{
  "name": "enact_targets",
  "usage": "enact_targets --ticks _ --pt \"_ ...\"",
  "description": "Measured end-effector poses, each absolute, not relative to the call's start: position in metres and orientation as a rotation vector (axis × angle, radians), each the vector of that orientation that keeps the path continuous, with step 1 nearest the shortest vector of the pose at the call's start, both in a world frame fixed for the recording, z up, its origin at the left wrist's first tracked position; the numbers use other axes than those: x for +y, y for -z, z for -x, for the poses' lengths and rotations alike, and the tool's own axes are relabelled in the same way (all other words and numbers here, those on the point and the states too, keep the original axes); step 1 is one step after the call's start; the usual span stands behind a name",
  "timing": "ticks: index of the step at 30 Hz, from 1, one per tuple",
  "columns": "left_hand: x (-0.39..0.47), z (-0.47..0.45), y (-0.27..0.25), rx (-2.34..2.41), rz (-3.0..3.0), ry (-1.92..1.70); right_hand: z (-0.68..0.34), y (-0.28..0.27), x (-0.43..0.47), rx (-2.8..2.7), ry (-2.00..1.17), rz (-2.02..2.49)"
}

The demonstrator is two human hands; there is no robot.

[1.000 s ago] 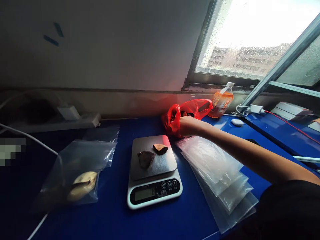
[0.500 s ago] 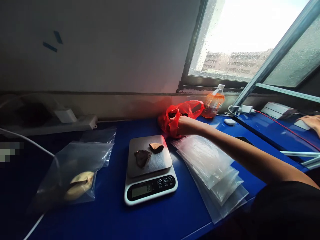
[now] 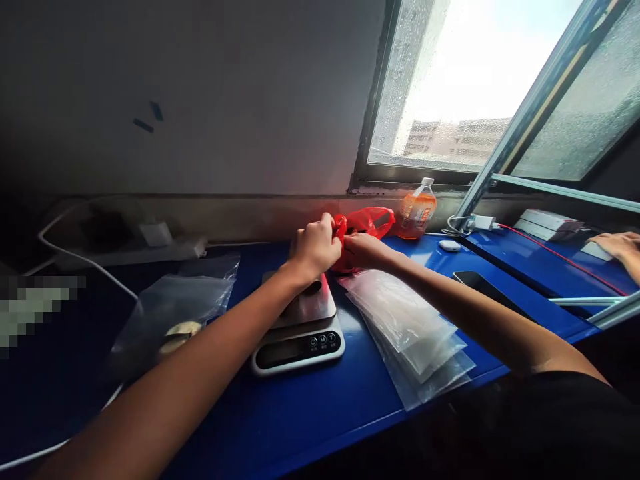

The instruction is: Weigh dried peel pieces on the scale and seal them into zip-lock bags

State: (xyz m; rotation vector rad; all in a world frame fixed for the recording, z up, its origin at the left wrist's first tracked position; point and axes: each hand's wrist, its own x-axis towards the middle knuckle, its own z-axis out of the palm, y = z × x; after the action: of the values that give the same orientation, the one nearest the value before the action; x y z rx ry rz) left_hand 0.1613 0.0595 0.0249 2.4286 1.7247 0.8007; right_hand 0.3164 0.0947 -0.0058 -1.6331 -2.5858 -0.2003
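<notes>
A thin red plastic bag [image 3: 373, 219] lies at the back of the blue table, against the wall. My left hand [image 3: 314, 248] is closed on the gathered red plastic at its left side. At the bag's mouth is my right hand [image 3: 369, 251], its fingers hidden in the folds, so their grip does not show. Below my left hand stands a white kitchen scale [image 3: 300, 365] with a steel plate. My left hand and forearm cover much of the plate; part of a dark brown dried piece [image 3: 314, 287] shows there.
Clear plastic bags [image 3: 415, 337] lie stacked right of the scale. A clear zip bag [image 3: 175, 297] with pale pieces lies left. Farther right are an orange drink bottle [image 3: 418, 211], white case [image 3: 449, 246], dark phone [image 3: 493, 293], metal frame and another person's hand [image 3: 619, 247].
My left hand has come into view, reaching over the scale to take hold of the red bag. My right hand stays at the bag. The view has shifted slightly.
</notes>
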Motion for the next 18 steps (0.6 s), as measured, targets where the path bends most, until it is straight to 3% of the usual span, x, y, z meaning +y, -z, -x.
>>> enact_targets --ticks 8,11,14,18 --pt "0.062 -0.129 -0.012 1.632 -2.548 -0.747 -0.351 0.008 0.112 -2.263 0.283 1.837" --pt "0.052 -0.139 -0.015 1.283 -2.821 -0.797 -0.346 0.012 0.107 -2.288 0.288 1.826" --pt "0.054 -0.152 -0.018 0.852 -3.233 -0.497 -0.341 0.011 0.102 -2.294 0.342 1.838" --pt "0.065 -0.144 -0.024 0.969 -3.415 -0.037 -0.339 0.009 0.093 -2.321 0.473 1.851"
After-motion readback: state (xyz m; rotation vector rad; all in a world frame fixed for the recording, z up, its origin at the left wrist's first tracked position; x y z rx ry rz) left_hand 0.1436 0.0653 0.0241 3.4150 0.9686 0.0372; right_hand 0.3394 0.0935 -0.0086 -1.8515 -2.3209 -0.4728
